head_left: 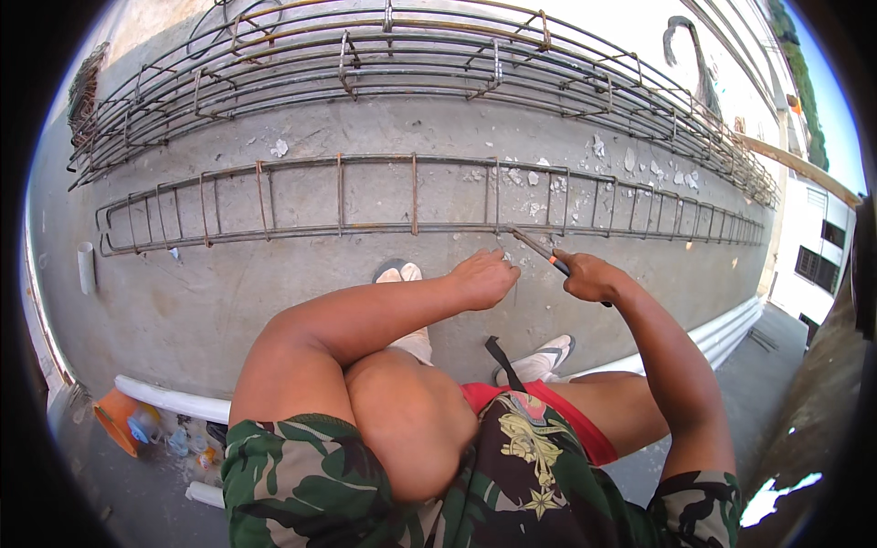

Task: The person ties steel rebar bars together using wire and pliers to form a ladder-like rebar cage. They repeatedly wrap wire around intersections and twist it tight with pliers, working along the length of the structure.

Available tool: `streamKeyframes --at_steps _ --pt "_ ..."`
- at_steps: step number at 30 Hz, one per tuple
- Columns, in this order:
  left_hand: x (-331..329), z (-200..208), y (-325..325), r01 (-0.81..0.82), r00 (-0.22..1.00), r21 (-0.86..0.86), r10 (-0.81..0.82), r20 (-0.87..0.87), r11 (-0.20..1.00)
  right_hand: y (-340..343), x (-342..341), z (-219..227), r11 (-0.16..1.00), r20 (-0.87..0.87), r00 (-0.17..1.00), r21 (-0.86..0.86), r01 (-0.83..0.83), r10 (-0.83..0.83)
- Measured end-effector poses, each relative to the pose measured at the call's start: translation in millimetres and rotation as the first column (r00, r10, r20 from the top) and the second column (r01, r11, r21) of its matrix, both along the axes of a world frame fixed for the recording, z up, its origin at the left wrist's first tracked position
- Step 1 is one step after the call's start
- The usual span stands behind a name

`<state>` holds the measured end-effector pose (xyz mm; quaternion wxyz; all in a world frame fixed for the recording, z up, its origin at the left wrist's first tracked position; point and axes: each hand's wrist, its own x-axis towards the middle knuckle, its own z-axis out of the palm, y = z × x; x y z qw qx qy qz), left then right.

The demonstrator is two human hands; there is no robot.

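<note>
My right hand is wrapped round the dark handles of a pair of pincers with orange marks. Their head meets the near bar of a narrow rebar cage, by one of its cross ties. Just left of the pincers, my left hand is closed with the fingers pinched, close to the same bar. What lies between those fingers is too small to make out. The cage lies lengthwise on the grey concrete floor in front of me, its two long sides joined by several ties.
Larger rebar cages lie beyond, along the far side. White pipes run behind my feet. An orange container lies at the lower left near plastic litter. A short pipe piece is at the left, and pale debris dots the floor.
</note>
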<state>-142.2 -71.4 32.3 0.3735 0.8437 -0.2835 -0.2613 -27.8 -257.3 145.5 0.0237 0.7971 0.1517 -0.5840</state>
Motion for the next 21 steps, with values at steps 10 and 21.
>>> streamKeyframes --at_steps 10,21 --pt "0 5 3 0.113 0.984 0.006 -0.112 0.14 0.994 29 -4 -13 0.973 0.014 0.982 -0.135 -0.186 0.19" --pt "0 0 2 0.074 0.978 -0.043 -0.064 0.197 0.996 75 -7 11 0.891 -0.008 0.934 -0.296 -0.345 0.358"
